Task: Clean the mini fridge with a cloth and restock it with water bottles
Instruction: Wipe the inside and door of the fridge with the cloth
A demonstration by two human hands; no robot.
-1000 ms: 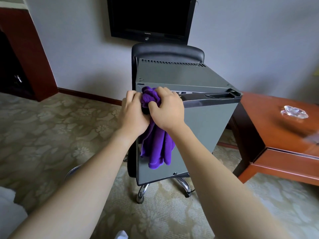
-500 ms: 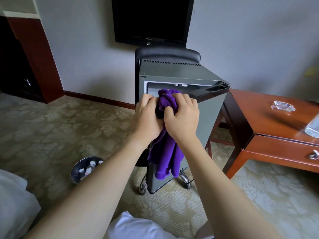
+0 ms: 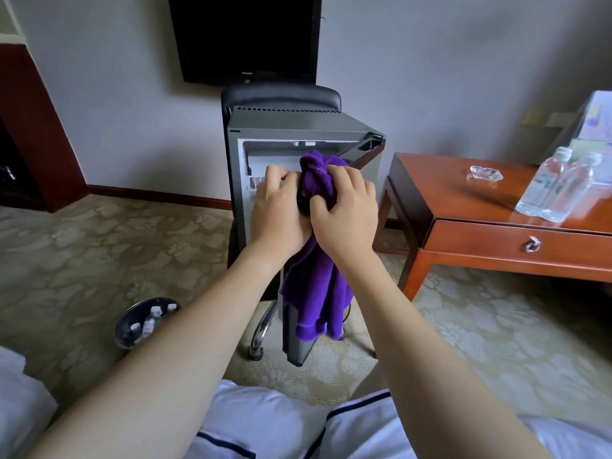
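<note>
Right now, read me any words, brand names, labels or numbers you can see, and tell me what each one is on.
None can be read.
TV: small brand mark on the lower bezel, too small to read.
Water bottles on the wooden table: labels blurred.
Box at the right edge: coloured print, blurred.
Mini fridge and purple cloth: no text visible.

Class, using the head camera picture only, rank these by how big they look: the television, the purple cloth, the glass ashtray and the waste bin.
1. television
2. purple cloth
3. waste bin
4. glass ashtray

This is apparent size only; the cloth hangs nearer the camera, partly behind the hands.
</note>
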